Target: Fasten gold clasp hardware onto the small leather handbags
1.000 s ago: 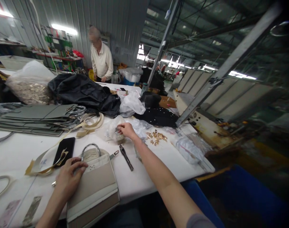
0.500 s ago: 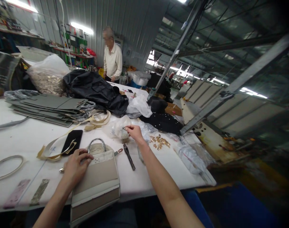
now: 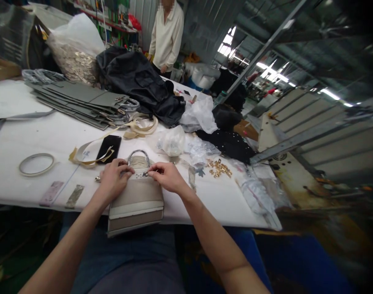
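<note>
A beige and taupe handbag (image 3: 136,192) lies on the table's near edge, its wrapped handle (image 3: 138,153) pointing away from me. My left hand (image 3: 115,179) grips the bag's upper left side, fingers curled over the top. Between thumb and fingers of my right hand (image 3: 166,176) is a small dark metal plate (image 3: 145,174), which sits at the pale strip with small holes near the bag's top. A metal clasp piece (image 3: 97,179) sticks out left of my left hand. Whether the plate touches the strip, I cannot tell.
A phone (image 3: 109,149) lies under a loose tan strip. Gold hardware (image 3: 220,168) is heaped on the right, beside plastic bags (image 3: 174,141). Grey bag panels (image 3: 79,100) are stacked at left, and a tape ring (image 3: 36,164) lies nearer. Across the table stands a person (image 3: 168,34).
My right hand has come from the plastic bag back to the handbag with the small metal plate. My left hand stays on the bag. The view has tilted down.
</note>
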Available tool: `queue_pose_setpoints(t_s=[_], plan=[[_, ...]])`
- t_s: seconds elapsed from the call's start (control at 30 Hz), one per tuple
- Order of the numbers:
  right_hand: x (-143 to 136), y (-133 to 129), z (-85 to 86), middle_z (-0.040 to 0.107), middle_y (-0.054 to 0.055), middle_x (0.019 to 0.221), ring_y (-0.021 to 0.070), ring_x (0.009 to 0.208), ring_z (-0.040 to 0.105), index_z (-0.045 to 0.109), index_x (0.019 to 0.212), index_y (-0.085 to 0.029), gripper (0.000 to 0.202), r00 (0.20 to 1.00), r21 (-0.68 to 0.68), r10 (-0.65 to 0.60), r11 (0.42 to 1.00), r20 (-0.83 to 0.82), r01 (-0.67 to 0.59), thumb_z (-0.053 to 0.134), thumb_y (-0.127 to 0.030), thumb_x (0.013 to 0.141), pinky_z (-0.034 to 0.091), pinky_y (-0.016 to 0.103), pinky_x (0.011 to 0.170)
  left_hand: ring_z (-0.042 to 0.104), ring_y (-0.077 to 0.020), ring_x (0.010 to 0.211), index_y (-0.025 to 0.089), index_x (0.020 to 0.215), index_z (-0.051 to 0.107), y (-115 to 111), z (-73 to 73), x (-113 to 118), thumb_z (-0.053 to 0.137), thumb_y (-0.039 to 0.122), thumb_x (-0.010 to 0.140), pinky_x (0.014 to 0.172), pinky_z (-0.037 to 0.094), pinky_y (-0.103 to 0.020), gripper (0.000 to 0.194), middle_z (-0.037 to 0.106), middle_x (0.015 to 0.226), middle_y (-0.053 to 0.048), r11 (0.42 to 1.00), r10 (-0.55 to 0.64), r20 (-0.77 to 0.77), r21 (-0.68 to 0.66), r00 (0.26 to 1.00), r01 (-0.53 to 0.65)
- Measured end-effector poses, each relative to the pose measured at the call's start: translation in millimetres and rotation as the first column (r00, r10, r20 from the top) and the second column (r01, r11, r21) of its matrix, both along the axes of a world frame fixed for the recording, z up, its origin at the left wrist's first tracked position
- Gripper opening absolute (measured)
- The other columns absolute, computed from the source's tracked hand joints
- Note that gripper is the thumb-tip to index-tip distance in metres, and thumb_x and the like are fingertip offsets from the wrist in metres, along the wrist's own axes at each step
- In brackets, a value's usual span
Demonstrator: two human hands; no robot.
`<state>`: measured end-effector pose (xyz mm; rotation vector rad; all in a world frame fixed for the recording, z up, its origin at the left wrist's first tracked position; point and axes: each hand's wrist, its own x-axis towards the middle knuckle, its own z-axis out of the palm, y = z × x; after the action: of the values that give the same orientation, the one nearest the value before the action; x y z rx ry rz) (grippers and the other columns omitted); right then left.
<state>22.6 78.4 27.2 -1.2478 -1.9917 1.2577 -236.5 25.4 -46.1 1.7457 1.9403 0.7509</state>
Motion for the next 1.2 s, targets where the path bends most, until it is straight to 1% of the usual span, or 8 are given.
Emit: queue_pose_setpoints(t_s=[0.17, 0.33, 0.63, 0.8, 0.9, 1.03, 1.13, 1.2], plan=[[-27, 1, -7.7, 0.085, 0.001, 0.089, 0.0185, 0.086, 0.075, 0.091, 0.099, -0.023, 0.012, 0.992, 0.036, 0.010, 0.999, 0.128, -0.015, 0.080, -0.020, 0.095, 0.054, 0.028, 0.080, 0.058, -0.0392, 0.142, 0.038, 0.110, 0.089, -3, 0.8, 2, 0.071, 0.028, 0.109, 0.111, 0.050, -0.064, 0.020, 0.063, 0.152, -0.004, 1.000, 0.008, -0.002, -0.003, 1.000, -0.008], [-39, 0, -12.0, 0.089, 0.002, 0.100, 0.0211, 0.096, 0.080, 0.091, 0.100, -0.025, 0.015, 0.984, 0.135, 0.003, 0.990, 0.178, -0.028, 0.079, -0.016, 0.097, 0.056, 0.032, 0.090, 0.058, -0.0381, 0.143, 0.038, 0.109, 0.088, -3, -1.5, 3, 0.072, 0.028, 0.110, 0.111, 0.048, -0.063, 0.020, 0.065, 0.149, -0.003, 1.000, 0.018, -0.002, 0.024, 1.000, -0.018], [-40, -3, -21.1, 0.089, 0.000, 0.101, 0.0209, 0.094, 0.082, 0.090, 0.103, -0.026, 0.015, 0.989, 0.177, -0.042, 0.984, 0.145, 0.016, 0.079, -0.017, 0.098, 0.060, 0.032, 0.091, 0.057, -0.0386, 0.143, 0.037, 0.109, 0.088, -4, -2.0, 4, 0.072, 0.027, 0.110, 0.110, 0.047, -0.062, 0.019, 0.066, 0.150, -0.004, 0.999, 0.025, 0.021, 0.037, 0.999, -0.026], [-42, -6, -25.1, 0.087, 0.003, 0.102, 0.0220, 0.095, 0.079, 0.089, 0.100, -0.024, 0.012, 0.978, 0.278, -0.079, 0.960, 0.192, 0.023, 0.081, -0.016, 0.096, 0.059, 0.033, 0.089, 0.058, -0.0391, 0.141, 0.036, 0.108, 0.088, -5, -4.0, 4, 0.070, 0.028, 0.110, 0.111, 0.047, -0.063, 0.020, 0.066, 0.149, -0.005, 0.998, 0.021, 0.025, 0.056, 0.999, -0.023], [-42, -9, -22.9, 0.085, 0.006, 0.104, 0.0226, 0.099, 0.077, 0.088, 0.100, -0.022, 0.012, 0.970, 0.348, -0.063, 0.937, 0.235, -0.024, 0.080, -0.014, 0.099, 0.059, 0.034, 0.093, 0.058, -0.0387, 0.141, 0.037, 0.108, 0.088, -4, -5.3, 3, 0.067, 0.031, 0.110, 0.110, 0.047, -0.064, 0.021, 0.066, 0.149, -0.004, 0.998, 0.021, 0.033, 0.065, 0.999, -0.023], [-40, -13, -20.0, 0.082, 0.007, 0.109, 0.0221, 0.104, 0.075, 0.090, 0.108, -0.023, 0.016, 0.960, 0.360, 0.007, 0.926, 0.279, -0.111, 0.074, -0.020, 0.108, 0.059, 0.034, 0.099, 0.057, -0.0393, 0.142, 0.036, 0.110, 0.088, -3, -3.4, 2, 0.067, 0.037, 0.110, 0.113, 0.046, -0.066, 0.021, 0.065, 0.150, -0.004, 0.999, 0.019, 0.054, 0.028, 0.998, -0.021], [-38, -18, -22.8, 0.079, 0.008, 0.110, 0.0225, 0.105, 0.074, 0.090, 0.111, -0.022, 0.016, 0.957, 0.381, -0.005, 0.918, 0.289, -0.110, 0.074, -0.020, 0.109, 0.059, 0.034, 0.100, 0.057, -0.0396, 0.141, 0.034, 0.109, 0.088, -5, -0.5, 5, 0.072, 0.045, 0.108, 0.114, 0.045, -0.064, 0.019, 0.065, 0.150, -0.006, 0.999, 0.037, 0.057, 0.025, 0.998, -0.038], [-38, -20, -25.6, 0.077, 0.009, 0.110, 0.0233, 0.105, 0.073, 0.089, 0.113, -0.022, 0.016, 0.955, 0.394, -0.009, 0.912, 0.297, -0.114, 0.074, -0.022, 0.110, 0.059, 0.035, 0.099, 0.058, -0.0390, 0.140, 0.034, 0.108, 0.087, -6, 0.9, 7, 0.078, 0.045, 0.105, 0.113, 0.046, -0.061, 0.014, 0.065, 0.149, -0.005, 0.997, 0.053, 0.040, 0.054, 0.998, -0.055]])
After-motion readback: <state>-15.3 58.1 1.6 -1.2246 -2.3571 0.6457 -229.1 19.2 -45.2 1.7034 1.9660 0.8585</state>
